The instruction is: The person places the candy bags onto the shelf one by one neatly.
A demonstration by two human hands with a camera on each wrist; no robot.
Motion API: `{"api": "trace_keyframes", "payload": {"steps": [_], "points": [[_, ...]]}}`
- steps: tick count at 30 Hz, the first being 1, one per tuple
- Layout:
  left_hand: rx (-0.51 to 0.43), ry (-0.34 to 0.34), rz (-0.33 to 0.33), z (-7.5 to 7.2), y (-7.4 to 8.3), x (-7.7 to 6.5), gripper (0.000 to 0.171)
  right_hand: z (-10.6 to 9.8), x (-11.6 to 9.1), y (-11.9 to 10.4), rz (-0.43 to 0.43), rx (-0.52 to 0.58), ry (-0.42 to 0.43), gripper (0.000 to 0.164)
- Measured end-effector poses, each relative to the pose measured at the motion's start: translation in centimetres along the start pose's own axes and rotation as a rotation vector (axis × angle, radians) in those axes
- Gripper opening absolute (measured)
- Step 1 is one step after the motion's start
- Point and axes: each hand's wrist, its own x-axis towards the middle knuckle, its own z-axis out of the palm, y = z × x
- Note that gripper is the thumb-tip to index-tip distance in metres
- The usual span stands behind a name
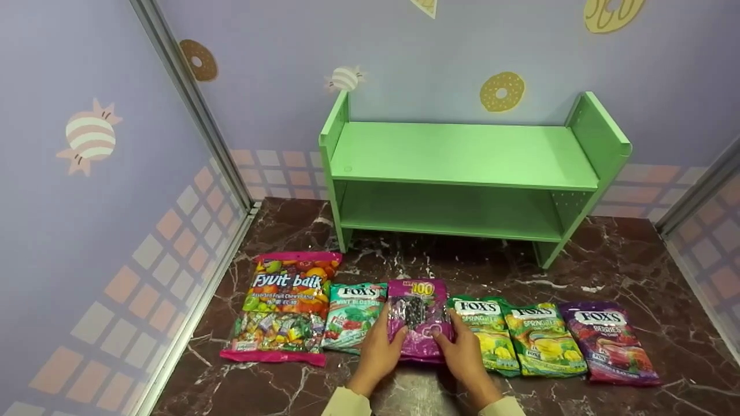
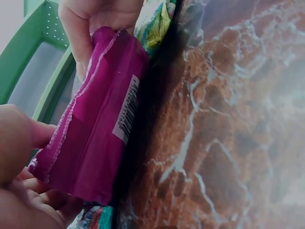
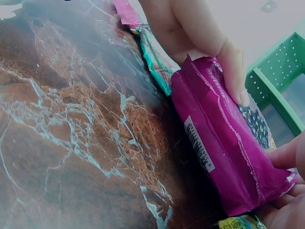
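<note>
Both hands hold a magenta candy bag [image 1: 417, 341] with a clear window showing dark candies, in the middle of a row of bags. My left hand [image 1: 381, 346] grips its left edge, thumb on the front; my right hand [image 1: 462, 349] grips the right edge the same way. In the left wrist view the bag's bottom [image 2: 97, 114] is raised off the surface, its barcode facing down; the right wrist view shows the same underside [image 3: 214, 138]. Left of it lies a teal mint bag [image 1: 354, 318]; a green-yellow spring tea bag [image 1: 488, 335] lies to the right.
A green two-tier shelf [image 1: 462, 153] stands behind the row, against the wall. A large fruit chew bag [image 1: 286, 306] lies at far left, a second spring tea bag [image 1: 546, 341] and a purple berries bag [image 1: 613, 344] at right. Dark marbled surface [image 1: 277, 387] lies beneath.
</note>
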Motion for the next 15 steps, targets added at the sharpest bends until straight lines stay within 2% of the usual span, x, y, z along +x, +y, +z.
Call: {"api": "trace_keyframes", "payload": {"steps": [7, 15], "points": [[-0.006, 0.004, 0.001, -0.25, 0.41, -0.06, 0.064, 0.04, -0.07, -0.19, -0.003, 0.031, 0.015, 0.059], [0.003, 0.038, 0.003, -0.38, 0.79, -0.1, 0.063, -0.19, -0.17, -0.6, -0.03, 0.038, 0.027, 0.056]]}}
